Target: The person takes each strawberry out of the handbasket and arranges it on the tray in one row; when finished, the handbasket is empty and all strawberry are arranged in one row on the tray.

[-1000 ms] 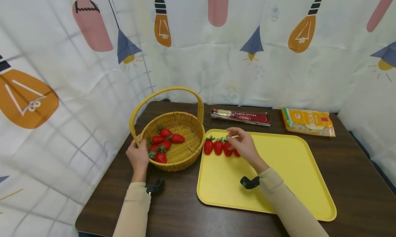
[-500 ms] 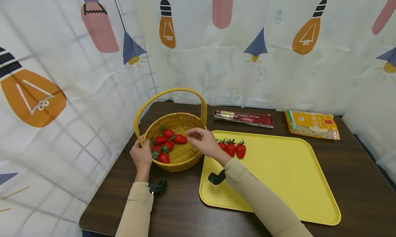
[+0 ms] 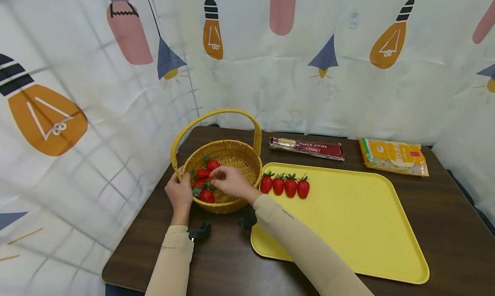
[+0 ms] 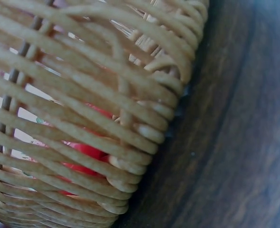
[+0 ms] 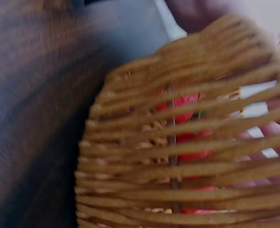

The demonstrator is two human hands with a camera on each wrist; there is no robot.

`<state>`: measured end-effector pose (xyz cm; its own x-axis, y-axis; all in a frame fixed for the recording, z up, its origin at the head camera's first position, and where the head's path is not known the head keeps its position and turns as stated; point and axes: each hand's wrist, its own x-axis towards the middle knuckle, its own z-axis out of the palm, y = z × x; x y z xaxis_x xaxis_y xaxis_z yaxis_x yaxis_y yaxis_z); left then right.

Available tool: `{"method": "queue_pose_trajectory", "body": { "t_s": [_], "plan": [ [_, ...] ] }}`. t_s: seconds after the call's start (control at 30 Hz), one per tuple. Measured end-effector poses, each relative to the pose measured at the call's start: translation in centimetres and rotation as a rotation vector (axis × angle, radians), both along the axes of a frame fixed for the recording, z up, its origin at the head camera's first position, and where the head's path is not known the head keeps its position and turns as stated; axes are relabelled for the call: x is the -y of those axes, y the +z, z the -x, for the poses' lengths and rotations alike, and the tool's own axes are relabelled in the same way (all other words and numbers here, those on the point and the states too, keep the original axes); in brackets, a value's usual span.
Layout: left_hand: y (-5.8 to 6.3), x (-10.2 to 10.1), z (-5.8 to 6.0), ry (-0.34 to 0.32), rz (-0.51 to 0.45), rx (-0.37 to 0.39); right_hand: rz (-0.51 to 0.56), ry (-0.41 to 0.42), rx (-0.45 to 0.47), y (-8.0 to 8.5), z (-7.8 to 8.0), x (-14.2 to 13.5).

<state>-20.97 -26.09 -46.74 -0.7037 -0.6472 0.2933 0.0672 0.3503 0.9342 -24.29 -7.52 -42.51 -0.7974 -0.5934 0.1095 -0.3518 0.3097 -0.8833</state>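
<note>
At the left of the table stands a yellow wicker basket [image 3: 239,158] with an arched handle. My left hand [image 3: 181,195] grips its left rim at the foot of the handle. Several red strawberries [image 3: 206,196] lie in the basket's left half. My right hand [image 3: 232,184] reaches over the near right rim, fingertips right at the leaves of the middle strawberries and partly covering them; I cannot tell whether they pinch one. Through the basket weave [image 4: 82,109], the left wrist view shows red fruit [image 4: 85,154]. The right wrist view is blurred, with red fruit [image 5: 192,147] behind the weave.
A yellow tray [image 3: 348,227] lies right of the basket, with a row of several strawberries [image 3: 291,187] at its upper left. Behind it are a dark red packet [image 3: 307,148] and a yellow-orange bag [image 3: 394,157]. A patterned curtain [image 3: 251,81] hangs behind the table.
My right hand has moved left from the row of strawberries on the tray, over the basket rim, to the fruit inside. My left hand keeps its grip on the basket. The head view has shifted slightly.
</note>
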Motion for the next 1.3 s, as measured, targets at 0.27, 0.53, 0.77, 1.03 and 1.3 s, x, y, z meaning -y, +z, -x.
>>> {"method": "queue_pose_trajectory", "body": {
  "t_s": [0.27, 0.53, 0.77, 1.03, 1.3],
  "plan": [
    [0.0, 0.1, -0.1, 0.008, 0.003, 0.004, -0.083, 0.077, 0.121, -0.5, 1.2, 1.1],
    [-0.3, 0.0, -0.2, 0.005, -0.017, 0.02, -0.164, 0.104, -0.021, -1.2, 1.5, 2.4],
    [0.0, -0.1, -0.1, 0.008, -0.007, -0.001, -0.203, 0.206, 0.004, -1.0, 1.5, 2.4],
    [0.1, -0.1, 0.0, 0.002, -0.009, 0.002, -0.257, 0.365, 0.023, -0.8, 1.6, 2.0],
    [-0.1, 0.0, -0.1, 0.019, 0.023, -0.004, -0.291, 0.433, 0.041, -0.8, 1.5, 1.8]
  ]
}}
